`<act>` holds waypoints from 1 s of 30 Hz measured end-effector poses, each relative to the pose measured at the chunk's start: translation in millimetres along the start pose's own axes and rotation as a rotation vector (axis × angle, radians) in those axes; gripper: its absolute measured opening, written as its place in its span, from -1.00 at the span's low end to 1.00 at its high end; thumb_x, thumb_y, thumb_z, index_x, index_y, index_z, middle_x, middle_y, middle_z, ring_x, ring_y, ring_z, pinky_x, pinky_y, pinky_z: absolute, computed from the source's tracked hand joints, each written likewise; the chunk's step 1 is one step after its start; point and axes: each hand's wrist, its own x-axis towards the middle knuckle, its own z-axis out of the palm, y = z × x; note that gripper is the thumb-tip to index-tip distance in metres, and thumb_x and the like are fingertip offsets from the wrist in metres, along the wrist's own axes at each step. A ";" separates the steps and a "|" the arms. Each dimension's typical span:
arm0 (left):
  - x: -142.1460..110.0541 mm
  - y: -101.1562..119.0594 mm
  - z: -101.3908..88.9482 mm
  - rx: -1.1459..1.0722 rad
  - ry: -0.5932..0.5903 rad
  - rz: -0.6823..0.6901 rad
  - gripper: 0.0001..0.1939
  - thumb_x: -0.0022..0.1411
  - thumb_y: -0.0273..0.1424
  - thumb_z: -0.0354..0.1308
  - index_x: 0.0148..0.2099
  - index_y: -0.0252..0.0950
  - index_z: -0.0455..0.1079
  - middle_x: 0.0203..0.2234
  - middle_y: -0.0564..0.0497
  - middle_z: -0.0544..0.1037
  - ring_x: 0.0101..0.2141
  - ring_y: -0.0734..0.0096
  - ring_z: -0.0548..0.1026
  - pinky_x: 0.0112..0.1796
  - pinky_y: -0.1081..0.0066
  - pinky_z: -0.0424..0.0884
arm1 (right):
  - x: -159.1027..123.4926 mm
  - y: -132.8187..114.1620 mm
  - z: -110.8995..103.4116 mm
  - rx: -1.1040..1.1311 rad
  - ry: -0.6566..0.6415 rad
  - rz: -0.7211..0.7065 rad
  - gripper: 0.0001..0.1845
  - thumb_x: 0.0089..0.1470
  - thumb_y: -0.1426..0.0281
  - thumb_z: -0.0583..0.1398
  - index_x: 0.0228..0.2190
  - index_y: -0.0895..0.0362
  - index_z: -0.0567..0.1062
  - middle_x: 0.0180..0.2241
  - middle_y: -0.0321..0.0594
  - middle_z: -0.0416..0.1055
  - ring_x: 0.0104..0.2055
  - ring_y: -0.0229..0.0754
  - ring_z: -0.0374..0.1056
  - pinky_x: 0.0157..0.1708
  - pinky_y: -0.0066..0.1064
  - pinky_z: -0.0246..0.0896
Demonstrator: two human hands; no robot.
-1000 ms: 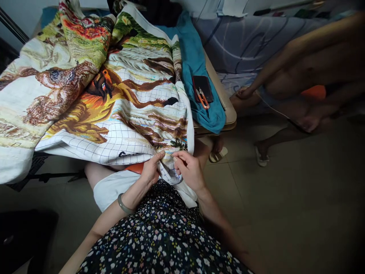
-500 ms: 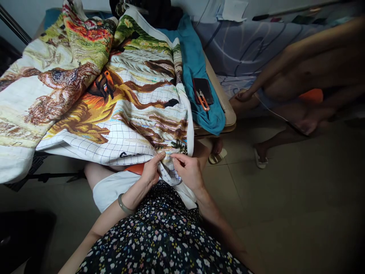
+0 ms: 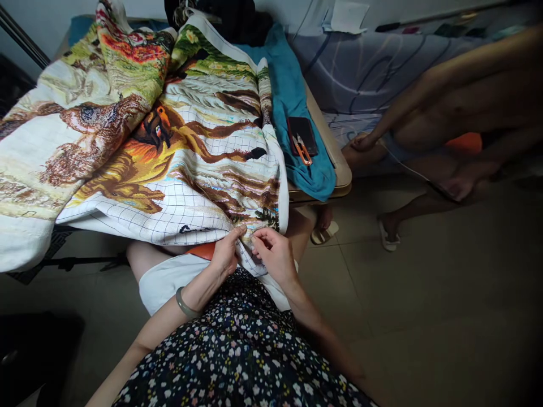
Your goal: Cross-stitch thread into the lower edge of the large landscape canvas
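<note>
A large cross-stitch cloth (image 3: 199, 215), printed with a blue grid and stitched with horses, spreads over the table and hangs down to my lap. My left hand (image 3: 225, 251) grips its near edge, thumb on top and fingers beneath. Close by on the right, my right hand (image 3: 275, 254) is pinched at thumb and forefinger just above the cloth's lower corner. Whatever sits in that pinch is too small to make out. Stitched brown bands and a dark green patch lie just beyond both hands.
On a teal cloth (image 3: 288, 85) at the table's right lie a dark phone (image 3: 309, 131) and orange thread snips (image 3: 302, 150). The table's rounded corner (image 3: 343, 175) juts out above the tiled floor (image 3: 416, 316). At right another person (image 3: 449, 107) sits holding a dark object with a cable.
My right hand has shifted slightly left, nearer to my left hand, still pinched. My left hand keeps its grip on the cloth in the same place.
</note>
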 end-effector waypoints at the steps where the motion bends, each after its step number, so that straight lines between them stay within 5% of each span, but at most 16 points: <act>1: 0.0 0.2 0.4 0.000 0.002 0.004 -0.67 -0.37 -0.39 0.47 -0.47 -0.40 0.49 -0.56 0.03 0.54 -0.47 0.46 0.46 -0.28 0.41 0.37 | 0.1 1.0 0.6 0.016 0.007 -0.001 -0.88 0.03 0.34 0.17 -0.43 0.13 0.46 -0.52 -0.29 0.45 -0.56 -0.26 0.39 -0.58 -0.49 0.28; 30: -1.5 -1.0 1.4 -0.016 -0.048 -0.025 -0.76 -0.24 -0.42 0.39 -0.44 -0.38 0.49 -0.56 0.04 0.54 -0.51 0.48 0.44 -0.31 0.43 0.37 | 2.4 7.7 11.6 0.158 0.085 0.036 -0.88 -0.02 0.33 0.22 -0.46 0.14 0.44 -0.57 -0.33 0.41 -0.60 -0.29 0.35 -0.58 -0.49 0.29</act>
